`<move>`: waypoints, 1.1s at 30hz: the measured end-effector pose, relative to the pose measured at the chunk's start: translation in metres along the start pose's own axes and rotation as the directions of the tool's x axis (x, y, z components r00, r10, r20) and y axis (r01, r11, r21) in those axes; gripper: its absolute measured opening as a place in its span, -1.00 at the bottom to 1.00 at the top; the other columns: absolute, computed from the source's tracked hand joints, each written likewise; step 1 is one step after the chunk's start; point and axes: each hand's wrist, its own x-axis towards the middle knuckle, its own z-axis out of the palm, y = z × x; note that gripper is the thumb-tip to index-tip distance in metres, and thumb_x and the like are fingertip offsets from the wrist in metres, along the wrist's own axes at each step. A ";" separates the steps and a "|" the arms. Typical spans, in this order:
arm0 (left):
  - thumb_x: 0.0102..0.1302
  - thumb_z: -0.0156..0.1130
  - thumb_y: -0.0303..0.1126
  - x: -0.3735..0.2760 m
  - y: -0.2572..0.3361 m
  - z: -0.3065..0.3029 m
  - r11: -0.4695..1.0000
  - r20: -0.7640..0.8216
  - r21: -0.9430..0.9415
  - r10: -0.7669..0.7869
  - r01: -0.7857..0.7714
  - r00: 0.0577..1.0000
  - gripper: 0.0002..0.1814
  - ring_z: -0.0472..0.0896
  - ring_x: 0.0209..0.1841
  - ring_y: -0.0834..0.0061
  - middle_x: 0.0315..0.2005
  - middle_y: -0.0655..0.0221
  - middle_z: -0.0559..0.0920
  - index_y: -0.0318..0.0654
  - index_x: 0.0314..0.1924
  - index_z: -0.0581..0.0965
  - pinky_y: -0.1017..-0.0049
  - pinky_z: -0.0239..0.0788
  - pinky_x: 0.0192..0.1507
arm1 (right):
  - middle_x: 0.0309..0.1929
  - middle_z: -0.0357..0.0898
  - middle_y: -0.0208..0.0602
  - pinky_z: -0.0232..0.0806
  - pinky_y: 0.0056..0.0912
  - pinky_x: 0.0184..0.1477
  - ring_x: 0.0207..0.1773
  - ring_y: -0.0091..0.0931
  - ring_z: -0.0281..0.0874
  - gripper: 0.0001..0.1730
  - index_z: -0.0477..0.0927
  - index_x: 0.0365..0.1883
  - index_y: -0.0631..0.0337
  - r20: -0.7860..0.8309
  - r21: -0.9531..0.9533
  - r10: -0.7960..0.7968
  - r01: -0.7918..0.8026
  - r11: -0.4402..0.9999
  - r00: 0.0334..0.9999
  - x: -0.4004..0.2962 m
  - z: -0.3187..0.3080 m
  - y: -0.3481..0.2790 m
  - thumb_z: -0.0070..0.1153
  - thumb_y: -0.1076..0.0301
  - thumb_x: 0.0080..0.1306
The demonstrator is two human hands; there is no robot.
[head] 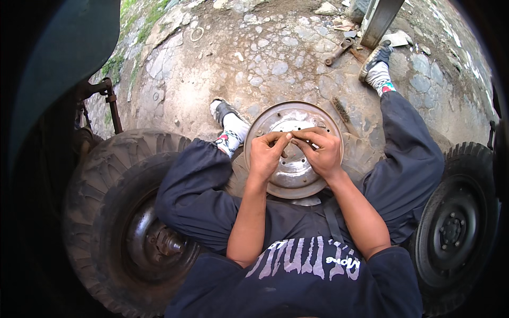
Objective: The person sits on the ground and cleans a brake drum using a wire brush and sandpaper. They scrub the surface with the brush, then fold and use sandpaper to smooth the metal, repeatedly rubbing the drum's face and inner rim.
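My left hand (265, 156) and my right hand (324, 153) meet fingertip to fingertip above a round metal plate (292, 183), which looks like a brake backing plate. Thumbs and forefingers pinch a small part, mostly hidden and too small to name. The plate is worn to bare metal in its middle, with several small holes around the centre and a brownish rim. It rests between my legs, on top of a tyre (354, 156) whose tread shows at both sides.
At my left stands a large lugged tyre (131, 159) on a wheel; another wheel (451, 230) stands at my right. Beyond the plate lie a wire brush (340, 110) and a metal rod with an eye end (338, 51). A metal post (379, 22) rises beside my right foot.
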 end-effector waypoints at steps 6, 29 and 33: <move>0.44 0.50 -0.37 -0.001 0.004 0.007 0.993 0.000 -0.052 0.106 -0.106 0.994 -0.77 0.60 -0.40 0.72 -0.42 0.46 0.74 -0.40 -0.06 0.80 0.64 0.43 -0.36 | -0.09 0.83 -0.25 0.59 -0.42 0.07 -0.03 -0.51 0.78 -0.78 0.80 -0.03 0.33 0.114 0.409 0.318 -0.336 0.848 0.941 -0.003 0.002 0.013 0.45 0.45 0.39; 0.39 0.49 -0.55 0.001 -0.004 0.015 0.958 -0.082 -0.217 0.172 -0.186 0.982 -0.77 0.79 -0.16 0.55 -0.16 0.27 0.83 -0.43 0.02 0.76 0.54 0.66 -0.05 | -0.08 0.86 -0.16 0.60 -0.42 0.01 -0.07 -0.45 0.83 -0.76 0.83 0.01 0.29 0.031 0.307 0.267 -0.263 0.914 0.963 0.002 -0.003 0.005 0.41 0.45 0.41; 0.37 0.49 -0.57 0.001 -0.005 0.016 0.957 -0.083 -0.219 0.177 -0.192 0.981 -0.76 0.80 -0.11 0.53 -0.14 0.26 0.83 -0.44 0.02 0.75 0.54 0.66 0.00 | -0.09 0.86 -0.09 0.60 -0.37 0.01 -0.06 -0.39 0.84 -0.77 0.85 0.01 0.25 0.017 0.158 0.138 -0.139 0.978 0.990 0.004 -0.007 -0.002 0.40 0.43 0.41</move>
